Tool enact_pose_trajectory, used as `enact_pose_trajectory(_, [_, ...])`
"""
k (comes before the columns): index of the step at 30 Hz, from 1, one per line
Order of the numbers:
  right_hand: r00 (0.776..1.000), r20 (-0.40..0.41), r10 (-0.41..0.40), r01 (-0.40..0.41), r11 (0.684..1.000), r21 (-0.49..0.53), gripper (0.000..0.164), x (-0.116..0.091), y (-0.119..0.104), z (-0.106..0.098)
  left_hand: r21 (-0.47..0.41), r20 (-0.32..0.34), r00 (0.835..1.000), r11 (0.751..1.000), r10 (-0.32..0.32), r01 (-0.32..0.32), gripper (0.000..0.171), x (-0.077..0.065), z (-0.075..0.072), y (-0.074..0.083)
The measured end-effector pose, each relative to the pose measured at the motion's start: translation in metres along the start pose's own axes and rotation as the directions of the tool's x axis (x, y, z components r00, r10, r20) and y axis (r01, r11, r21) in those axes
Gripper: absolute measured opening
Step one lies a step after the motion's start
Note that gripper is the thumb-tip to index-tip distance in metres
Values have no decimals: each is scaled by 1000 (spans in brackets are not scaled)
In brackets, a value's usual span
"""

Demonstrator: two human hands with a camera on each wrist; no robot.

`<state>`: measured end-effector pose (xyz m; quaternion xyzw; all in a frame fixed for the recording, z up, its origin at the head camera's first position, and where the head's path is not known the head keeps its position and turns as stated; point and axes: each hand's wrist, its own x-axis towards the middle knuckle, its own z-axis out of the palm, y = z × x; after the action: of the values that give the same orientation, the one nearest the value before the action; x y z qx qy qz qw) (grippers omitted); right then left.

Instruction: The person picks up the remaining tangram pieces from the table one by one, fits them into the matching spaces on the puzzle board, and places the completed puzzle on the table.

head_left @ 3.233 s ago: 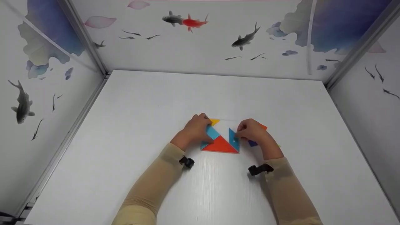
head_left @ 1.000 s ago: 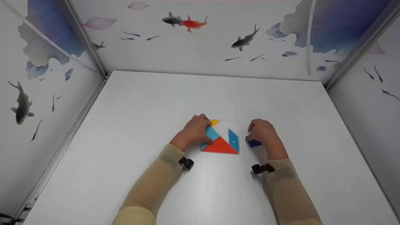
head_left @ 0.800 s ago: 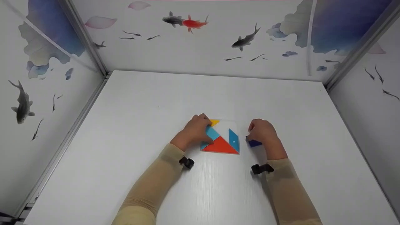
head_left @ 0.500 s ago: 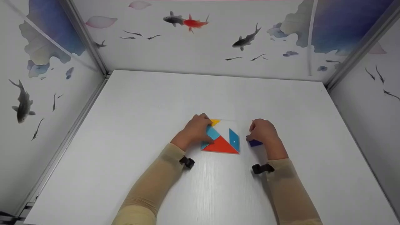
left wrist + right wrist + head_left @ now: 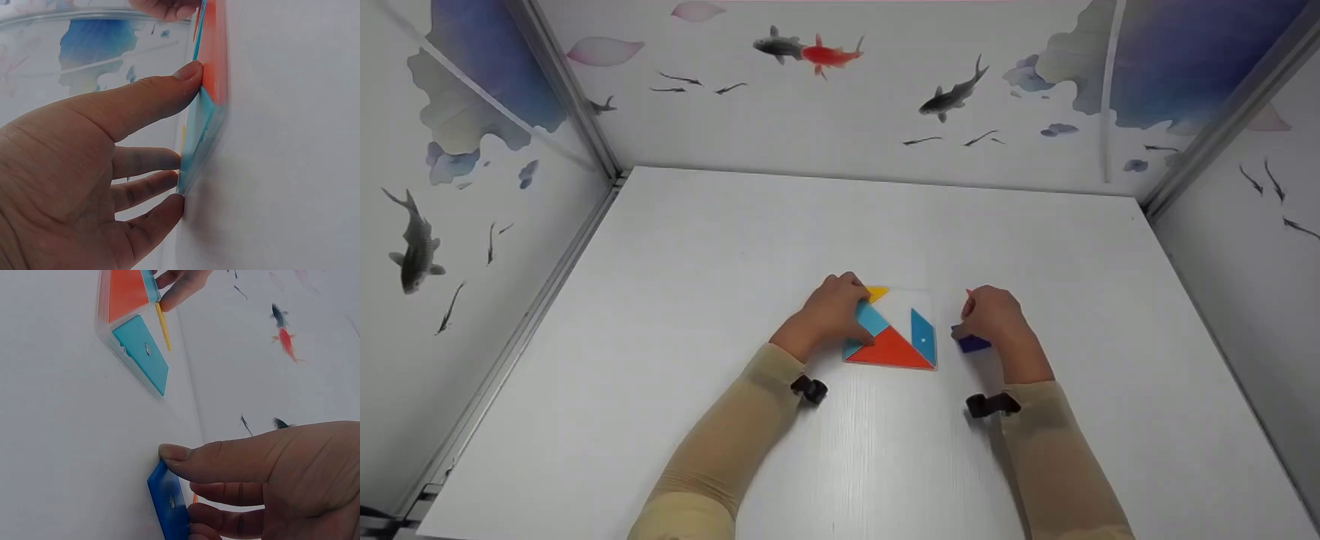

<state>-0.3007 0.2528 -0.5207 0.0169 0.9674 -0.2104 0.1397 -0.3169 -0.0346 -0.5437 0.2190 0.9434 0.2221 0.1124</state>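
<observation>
A clear square tangram tray lies on the table, with a large red triangle, a light blue piece, a yellow triangle and a blue parallelogram in it. My left hand holds the tray's left side. Its thumb rests by the red and light blue pieces; its fingers touch the tray farther back. Right of the tray, my right hand pinches a dark blue tangram piece with thumb and curled fingers. The piece's far part is hidden by the hand in the head view.
Part of an orange piece peeks out behind my right hand, mostly hidden. White panels with printed fish enclose the white table at the back and sides.
My right hand has moved right, off the blue parallelogram in the tray to the dark blue piece. In the last half second it barely moves. My left hand stays in place.
</observation>
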Motion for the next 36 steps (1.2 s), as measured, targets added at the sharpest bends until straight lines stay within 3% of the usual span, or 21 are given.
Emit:
enact_pose_trajectory(8, [999,26,20,-22,998,56,26,1,1,3,-3,13,1000,1000,-20,20,70,0,-1,2])
enact_pose_trajectory(25, [997,40,71,-73,996,53,26,1,3,1,-7,10,1000,1000,-12,12,69,0,0,1])
enact_pose_trajectory(31, [1000,-3,12,-12,999,31,30,2,8,2,-19,-8,1000,1000,-14,14,67,1,2,0])
enact_pose_trajectory(36, [999,39,9,-11,999,53,23,1,9,-2,-18,-6,1000,1000,-22,21,67,1,2,-1])
